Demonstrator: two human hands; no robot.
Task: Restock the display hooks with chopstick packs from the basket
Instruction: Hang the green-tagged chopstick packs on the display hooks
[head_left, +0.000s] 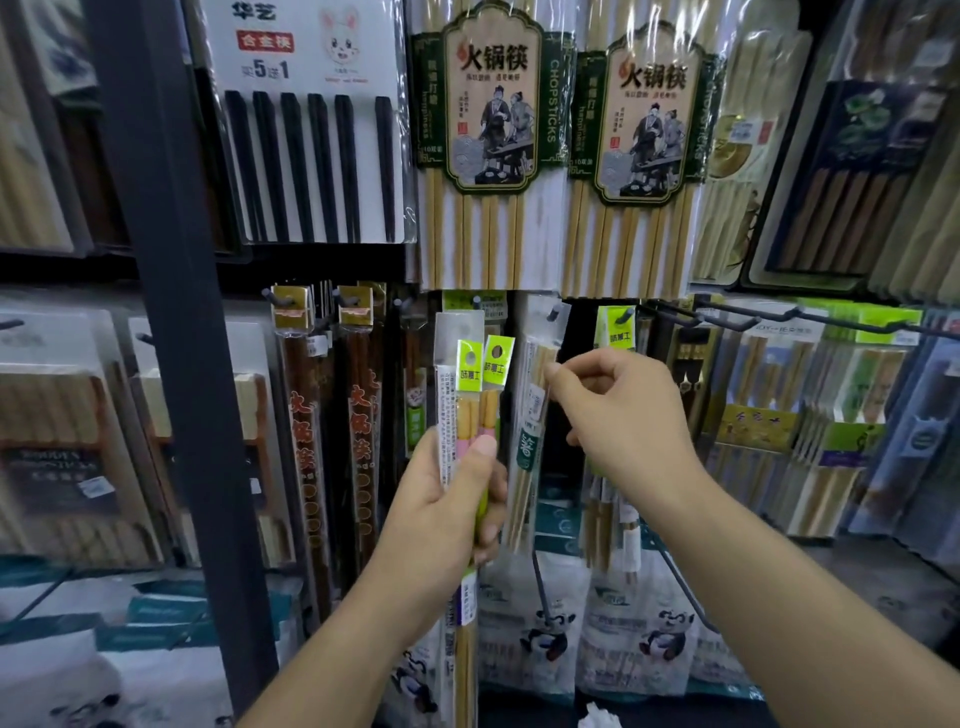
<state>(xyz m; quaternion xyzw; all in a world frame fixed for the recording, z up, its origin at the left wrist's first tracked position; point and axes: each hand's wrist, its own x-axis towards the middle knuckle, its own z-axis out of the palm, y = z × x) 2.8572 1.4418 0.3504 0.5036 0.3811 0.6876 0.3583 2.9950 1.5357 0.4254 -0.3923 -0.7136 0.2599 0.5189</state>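
Note:
My left hand (447, 499) grips a bunch of narrow chopstick packs (475, 384) upright, two of them with yellow-green header tabs and one with a clear header. My right hand (618, 415) is raised to the right of them, its thumb and fingers pinching the upper part of a clear pack of pale bamboo chopsticks (532, 415) that hangs from a dark hook (555, 313). Another yellow-green-tabbed pack (615, 325) hangs on the hook just right of that. The basket is not in view.
Large hot-pot chopstick packs (483, 145) hang above. Long dark-red packs (306, 415) hang to the left beside a dark upright post (176, 312). Bare black hooks (779, 317) jut out at the right over more packs. Panda-printed bags (550, 629) sit below.

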